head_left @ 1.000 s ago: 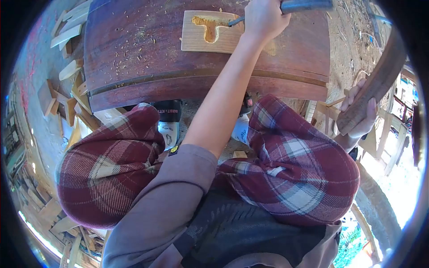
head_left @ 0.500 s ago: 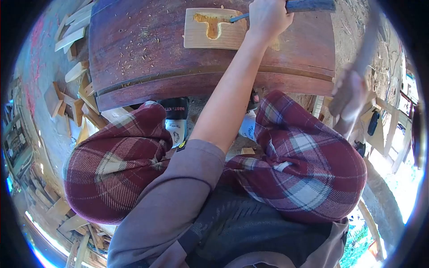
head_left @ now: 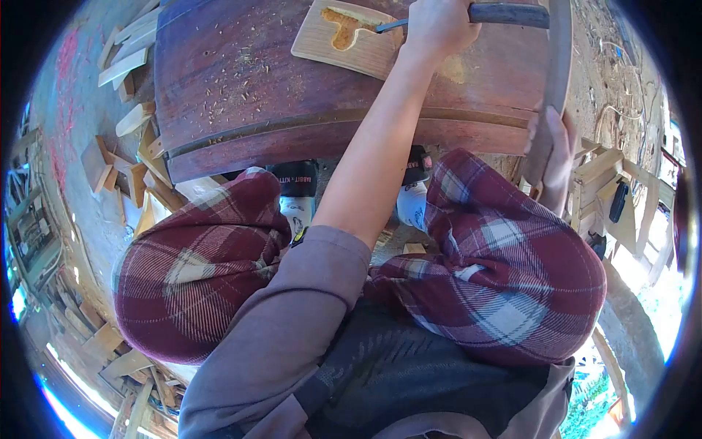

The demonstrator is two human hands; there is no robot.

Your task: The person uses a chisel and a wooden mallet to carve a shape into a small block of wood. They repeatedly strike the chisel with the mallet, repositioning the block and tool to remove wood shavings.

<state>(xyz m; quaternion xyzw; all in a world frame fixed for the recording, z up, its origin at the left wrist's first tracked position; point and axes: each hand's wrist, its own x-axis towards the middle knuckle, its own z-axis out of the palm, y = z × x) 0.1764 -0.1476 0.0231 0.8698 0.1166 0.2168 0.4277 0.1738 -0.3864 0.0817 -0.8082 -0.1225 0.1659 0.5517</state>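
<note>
My left hand (head_left: 441,28) is wrapped round a chisel (head_left: 510,14), which lies nearly level with its dark handle pointing right. Its metal tip rests at the right edge of a T-shaped recess carved in a pale wooden board (head_left: 369,57). The board sits tilted on the dark wooden bench, its top edge partly out of frame. At the right, my right hand (head_left: 558,143) grips a long flat wooden stick (head_left: 559,69) held upright. The stick's upper part meets the end of the chisel handle; its top is cut off by the frame.
Wood shavings (head_left: 241,84) lie scattered on the bench top (head_left: 197,44). Wood offcuts (head_left: 131,172) are piled on the ground at the left. My bent knees in plaid trousers (head_left: 512,256) flank the bench's front edge. A wooden frame (head_left: 596,172) stands at the right.
The stick in my right hand has swung left onto the chisel's handle end. The board has turned clockwise and shifted slightly up in view. My left hand stays on the chisel.
</note>
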